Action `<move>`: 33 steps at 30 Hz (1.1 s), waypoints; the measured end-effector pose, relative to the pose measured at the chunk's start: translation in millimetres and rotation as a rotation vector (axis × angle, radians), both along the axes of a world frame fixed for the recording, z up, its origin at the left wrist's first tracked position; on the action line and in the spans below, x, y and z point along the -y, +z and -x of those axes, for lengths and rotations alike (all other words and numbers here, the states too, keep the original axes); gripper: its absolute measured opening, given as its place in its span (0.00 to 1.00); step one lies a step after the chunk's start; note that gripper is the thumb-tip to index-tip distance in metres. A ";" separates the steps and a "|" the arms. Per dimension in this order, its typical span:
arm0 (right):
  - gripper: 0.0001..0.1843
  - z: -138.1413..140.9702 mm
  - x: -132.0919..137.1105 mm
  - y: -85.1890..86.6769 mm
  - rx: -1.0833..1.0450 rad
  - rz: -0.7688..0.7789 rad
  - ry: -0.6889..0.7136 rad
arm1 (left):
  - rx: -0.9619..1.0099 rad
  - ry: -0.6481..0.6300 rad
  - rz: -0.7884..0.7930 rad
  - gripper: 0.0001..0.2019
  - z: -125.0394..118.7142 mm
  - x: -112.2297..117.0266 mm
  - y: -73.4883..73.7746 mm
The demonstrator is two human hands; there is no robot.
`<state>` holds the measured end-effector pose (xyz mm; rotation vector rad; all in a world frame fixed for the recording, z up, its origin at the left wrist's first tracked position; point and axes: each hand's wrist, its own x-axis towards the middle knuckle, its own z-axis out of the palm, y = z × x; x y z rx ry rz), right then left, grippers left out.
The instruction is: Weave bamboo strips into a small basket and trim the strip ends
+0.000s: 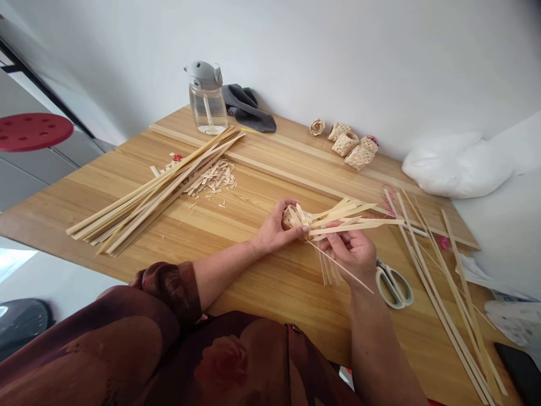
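My left hand (282, 228) grips a small woven basket (291, 217) of pale flat strips, its thumb pressed on the near side. Several long loose ends (344, 214) fan out from the weave to the right, and a few more hang below it. Fingers of my right hand (353, 248) are closed around some of these strip ends, beside the weave. A pair of scissors (394, 286) with pale green handles lies on the table next to my right wrist; its blades are mostly hidden.
Long strips (169, 192) lie at left over small offcuts (217, 177); more strips (443, 287) lie at right. Small woven pieces (359, 157), a water bottle (208, 104), a dark cloth (249, 110) and a white plastic bag (459, 166) stand along the wall. A phone (519, 369) lies lower right.
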<state>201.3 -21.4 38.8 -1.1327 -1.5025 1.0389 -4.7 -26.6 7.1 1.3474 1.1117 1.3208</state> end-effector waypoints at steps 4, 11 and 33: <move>0.19 -1.3 0.0 1.0 0.075 0.028 0.002 | 0.060 -0.012 0.005 0.31 -2.0 -0.7 -0.6; 0.12 6.4 4.2 2.2 -0.049 -0.106 0.026 | 0.053 -0.015 0.007 0.34 0.1 -1.5 2.5; 0.14 17.3 10.6 6.7 -0.069 -0.141 0.033 | 0.205 -0.224 -0.041 0.33 2.8 -3.1 4.7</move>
